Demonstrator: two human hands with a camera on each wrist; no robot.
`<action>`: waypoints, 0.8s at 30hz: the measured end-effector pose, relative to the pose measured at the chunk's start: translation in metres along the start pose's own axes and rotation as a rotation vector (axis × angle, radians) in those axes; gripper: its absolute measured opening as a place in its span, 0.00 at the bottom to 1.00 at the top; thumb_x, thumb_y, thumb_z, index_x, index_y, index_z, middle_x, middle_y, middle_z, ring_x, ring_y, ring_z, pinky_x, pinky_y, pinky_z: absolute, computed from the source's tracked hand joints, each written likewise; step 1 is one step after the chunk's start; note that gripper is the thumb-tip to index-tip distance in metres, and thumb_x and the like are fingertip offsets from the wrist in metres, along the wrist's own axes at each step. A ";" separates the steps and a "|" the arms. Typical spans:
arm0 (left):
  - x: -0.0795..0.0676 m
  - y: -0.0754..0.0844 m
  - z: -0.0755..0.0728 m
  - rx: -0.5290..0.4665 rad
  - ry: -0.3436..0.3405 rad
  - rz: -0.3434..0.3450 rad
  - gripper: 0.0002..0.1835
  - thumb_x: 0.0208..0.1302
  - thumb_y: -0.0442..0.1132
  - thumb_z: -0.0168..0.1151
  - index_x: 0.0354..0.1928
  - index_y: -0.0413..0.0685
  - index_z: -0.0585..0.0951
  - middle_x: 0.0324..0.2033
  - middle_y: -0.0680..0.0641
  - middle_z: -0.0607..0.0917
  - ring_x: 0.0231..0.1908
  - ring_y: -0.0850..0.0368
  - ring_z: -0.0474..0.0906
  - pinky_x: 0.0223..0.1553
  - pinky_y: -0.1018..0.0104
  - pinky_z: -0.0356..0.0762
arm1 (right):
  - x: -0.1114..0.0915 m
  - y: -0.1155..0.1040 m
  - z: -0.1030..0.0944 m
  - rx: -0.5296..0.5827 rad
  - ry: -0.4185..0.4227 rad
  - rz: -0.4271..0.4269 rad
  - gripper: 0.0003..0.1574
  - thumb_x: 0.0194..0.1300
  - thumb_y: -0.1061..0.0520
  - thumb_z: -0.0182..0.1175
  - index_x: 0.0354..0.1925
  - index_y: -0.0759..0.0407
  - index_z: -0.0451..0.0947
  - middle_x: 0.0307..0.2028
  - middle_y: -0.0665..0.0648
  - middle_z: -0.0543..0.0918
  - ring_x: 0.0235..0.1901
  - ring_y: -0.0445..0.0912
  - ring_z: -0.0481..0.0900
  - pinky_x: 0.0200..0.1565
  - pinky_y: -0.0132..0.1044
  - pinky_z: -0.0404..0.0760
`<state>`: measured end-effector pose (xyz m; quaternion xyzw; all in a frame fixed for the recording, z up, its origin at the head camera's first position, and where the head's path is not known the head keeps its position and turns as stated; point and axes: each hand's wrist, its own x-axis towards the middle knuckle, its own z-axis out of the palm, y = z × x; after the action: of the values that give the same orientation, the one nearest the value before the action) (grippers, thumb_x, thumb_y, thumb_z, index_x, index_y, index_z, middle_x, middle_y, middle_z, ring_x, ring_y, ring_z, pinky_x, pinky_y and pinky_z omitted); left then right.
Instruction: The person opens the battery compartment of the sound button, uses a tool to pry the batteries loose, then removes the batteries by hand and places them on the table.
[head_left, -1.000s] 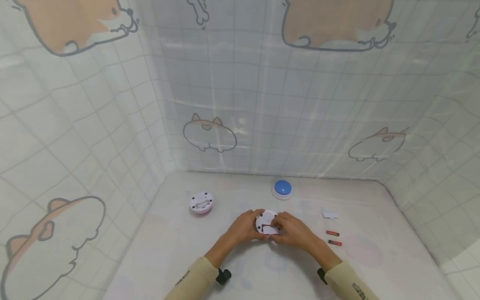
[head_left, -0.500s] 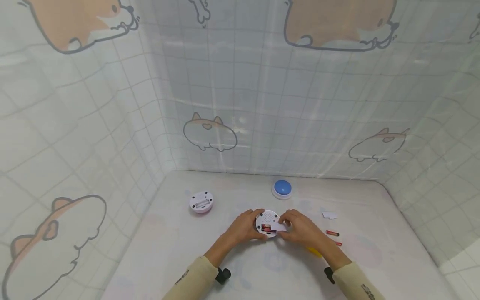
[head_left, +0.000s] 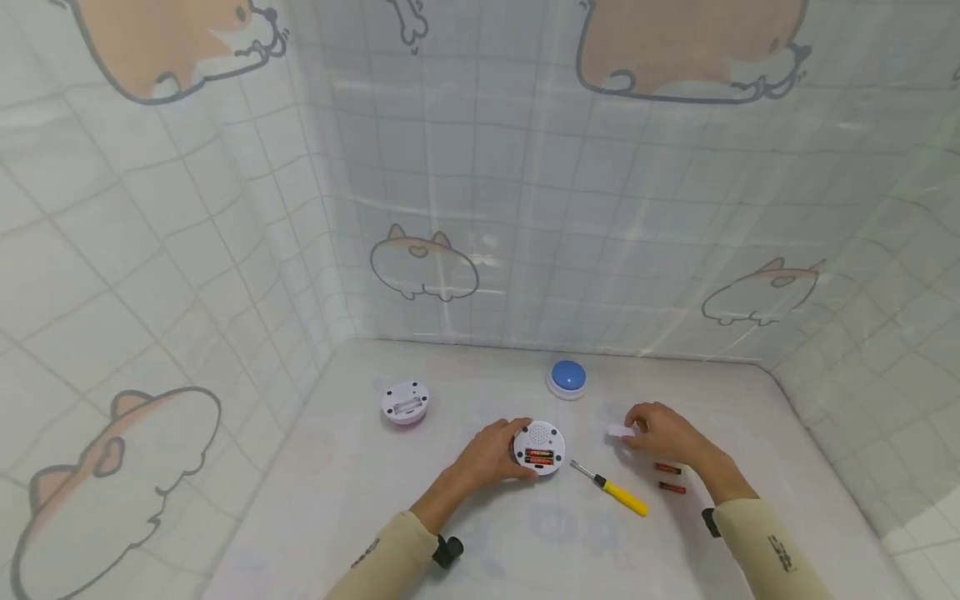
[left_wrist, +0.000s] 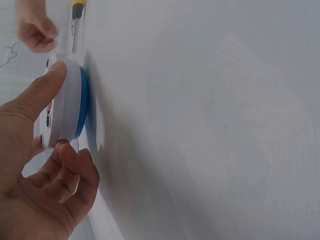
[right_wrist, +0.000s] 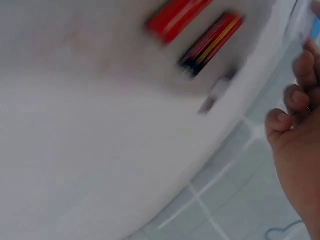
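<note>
My left hand [head_left: 487, 454] grips a round push button [head_left: 540, 433] by its edge, thumb on one side and fingers on the other. The button lies upside down, its blue dome [left_wrist: 84, 102] facing the table in the left wrist view. Two red batteries [head_left: 539, 457] sit side by side in its uncovered compartment. Off to the right, my right hand [head_left: 663, 433] pinches a small white battery cover [head_left: 618, 431] above the table. Between the hands lies a screwdriver [head_left: 622, 497] with a yellow handle, its tip toward the button.
Two loose red batteries [right_wrist: 212, 42] lie beneath the right forearm. A blurred small white piece [right_wrist: 220, 89] is near them. An upturned button with a bare battery slot [head_left: 405, 403] stands at left. Farther back is an upright blue button [head_left: 567, 377], before the sheeted wall [head_left: 525, 317].
The right hand has lifted the battery cover off the button and carried it right, exposing the batteries. The screwdriver has come into full view on the table. The left hand keeps its hold.
</note>
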<state>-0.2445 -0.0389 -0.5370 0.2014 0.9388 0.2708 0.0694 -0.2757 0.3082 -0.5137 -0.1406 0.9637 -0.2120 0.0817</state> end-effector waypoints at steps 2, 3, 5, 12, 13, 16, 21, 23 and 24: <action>0.000 0.000 0.000 0.007 0.000 0.002 0.51 0.42 0.62 0.81 0.71 0.59 0.71 0.54 0.47 0.82 0.51 0.52 0.79 0.55 0.52 0.76 | 0.001 0.009 0.000 0.000 -0.038 0.020 0.18 0.58 0.47 0.73 0.40 0.55 0.82 0.29 0.48 0.75 0.32 0.45 0.70 0.33 0.37 0.70; 0.000 0.000 -0.001 0.002 -0.001 0.002 0.51 0.42 0.62 0.81 0.71 0.59 0.71 0.54 0.47 0.82 0.51 0.52 0.79 0.55 0.52 0.75 | 0.002 0.013 0.001 -0.007 -0.051 0.024 0.18 0.58 0.47 0.74 0.40 0.55 0.82 0.29 0.48 0.76 0.32 0.44 0.70 0.34 0.37 0.71; 0.001 0.000 -0.001 -0.004 -0.007 -0.004 0.51 0.42 0.62 0.81 0.71 0.59 0.71 0.55 0.46 0.82 0.52 0.51 0.79 0.55 0.51 0.75 | 0.003 0.018 0.002 -0.009 -0.067 0.027 0.17 0.58 0.48 0.74 0.40 0.55 0.82 0.29 0.48 0.77 0.32 0.45 0.70 0.35 0.38 0.71; 0.001 0.002 -0.002 -0.005 -0.019 -0.023 0.51 0.43 0.62 0.81 0.72 0.59 0.70 0.58 0.44 0.80 0.55 0.49 0.78 0.58 0.50 0.75 | 0.011 0.022 0.003 -0.044 -0.078 0.067 0.17 0.60 0.47 0.73 0.44 0.52 0.83 0.36 0.48 0.80 0.37 0.46 0.73 0.42 0.43 0.77; 0.001 0.002 -0.002 -0.007 -0.021 -0.027 0.51 0.43 0.62 0.81 0.72 0.59 0.70 0.59 0.44 0.80 0.56 0.48 0.78 0.58 0.49 0.75 | 0.013 0.022 0.003 -0.044 -0.080 0.072 0.17 0.60 0.48 0.73 0.45 0.52 0.83 0.37 0.49 0.80 0.38 0.47 0.73 0.43 0.45 0.78; 0.000 0.002 -0.002 -0.013 -0.031 -0.041 0.51 0.44 0.61 0.81 0.72 0.59 0.70 0.59 0.44 0.80 0.56 0.49 0.78 0.58 0.49 0.75 | 0.014 0.021 0.002 -0.038 -0.084 0.089 0.17 0.61 0.48 0.72 0.47 0.52 0.84 0.40 0.51 0.81 0.40 0.48 0.74 0.46 0.48 0.78; -0.001 0.004 -0.003 -0.015 -0.042 -0.059 0.51 0.43 0.61 0.81 0.72 0.60 0.70 0.61 0.43 0.79 0.58 0.47 0.77 0.60 0.48 0.74 | 0.015 0.021 0.003 -0.030 -0.090 0.106 0.18 0.62 0.47 0.71 0.49 0.51 0.84 0.42 0.53 0.81 0.41 0.50 0.74 0.46 0.51 0.78; -0.001 0.004 -0.004 -0.012 -0.041 -0.059 0.52 0.43 0.61 0.81 0.72 0.60 0.70 0.61 0.43 0.79 0.58 0.47 0.77 0.60 0.47 0.74 | 0.015 0.022 0.003 -0.033 -0.089 0.105 0.19 0.62 0.46 0.71 0.49 0.51 0.83 0.42 0.53 0.81 0.41 0.50 0.74 0.46 0.51 0.78; -0.001 0.004 -0.004 -0.008 -0.041 -0.058 0.52 0.43 0.61 0.81 0.72 0.60 0.70 0.61 0.43 0.79 0.58 0.46 0.77 0.60 0.47 0.74 | 0.015 0.022 0.004 -0.034 -0.087 0.105 0.19 0.62 0.46 0.71 0.49 0.50 0.83 0.42 0.53 0.81 0.41 0.49 0.74 0.46 0.50 0.78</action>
<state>-0.2430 -0.0380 -0.5315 0.1793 0.9415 0.2681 0.0973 -0.2943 0.3218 -0.5281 -0.1005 0.9688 -0.1845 0.1318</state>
